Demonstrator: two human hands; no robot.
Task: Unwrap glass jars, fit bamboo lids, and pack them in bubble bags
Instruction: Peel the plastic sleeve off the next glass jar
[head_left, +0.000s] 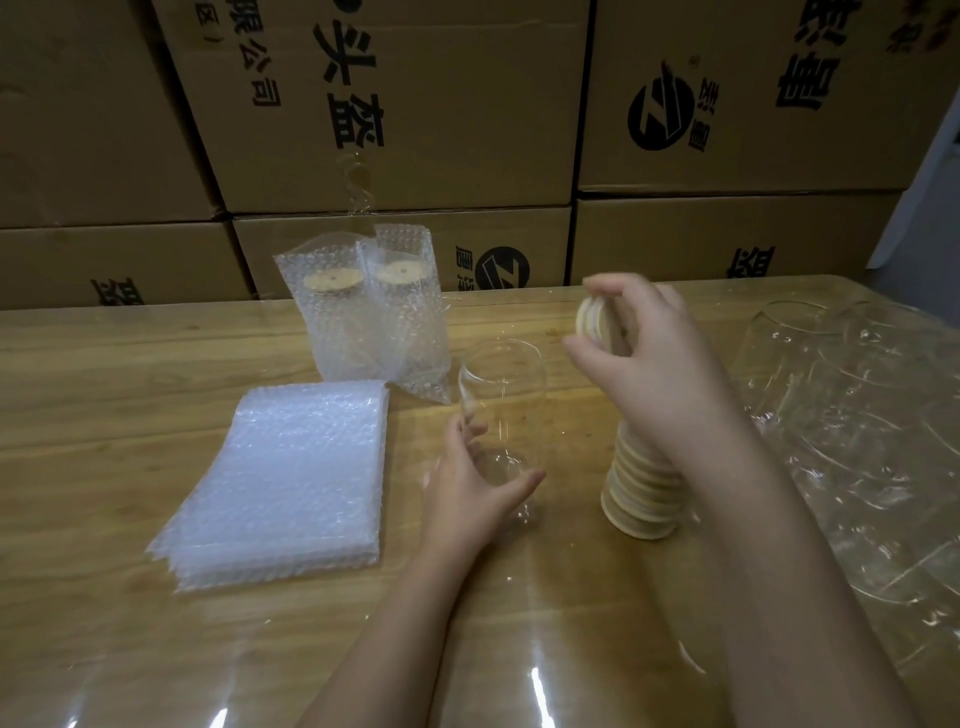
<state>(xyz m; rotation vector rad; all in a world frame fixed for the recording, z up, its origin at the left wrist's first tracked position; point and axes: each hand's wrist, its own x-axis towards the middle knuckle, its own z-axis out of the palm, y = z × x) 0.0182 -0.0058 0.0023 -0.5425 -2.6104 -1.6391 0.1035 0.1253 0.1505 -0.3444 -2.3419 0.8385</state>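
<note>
1. Nearest to me, the wooden table (156, 649) is shining under a clear cover, and both my bare forearms are extending over it toward 12 o'clock.
2. My left hand (470, 488) is gripping the glass jar (501, 395) round its lower part, with the thumb on one side and the fingers curling on the other. The jar is sitting at the middle of the table with its open mouth pointing away from me. I cannot tell if its base is touching the table.
3. My right hand (639, 353) is hovering at 1 o'clock from the jar. It is pinching the bamboo lids (597, 319) by their edges between thumb and fingertips. It seems to be more than one lid, but I cannot count them.
4. At 3 o'clock, just beside the jar, the lid stack (641, 493) is standing on the table, and my right wrist is hiding its top.
5. At 9 o'clock, the flat bubble bags (291, 483) are lying in a neat pile near my left hand.
6. At 11 o'clock, two packed jars (332, 322) are standing side by side, each in a bubble bag with a round lid showing through.
7. Further out at 3 o'clock, the wrapped jars (857, 415) are lying in clear film.
8. At 12 o'clock, cardboard boxes (415, 130) with black print are standing stacked behind the table.
</note>
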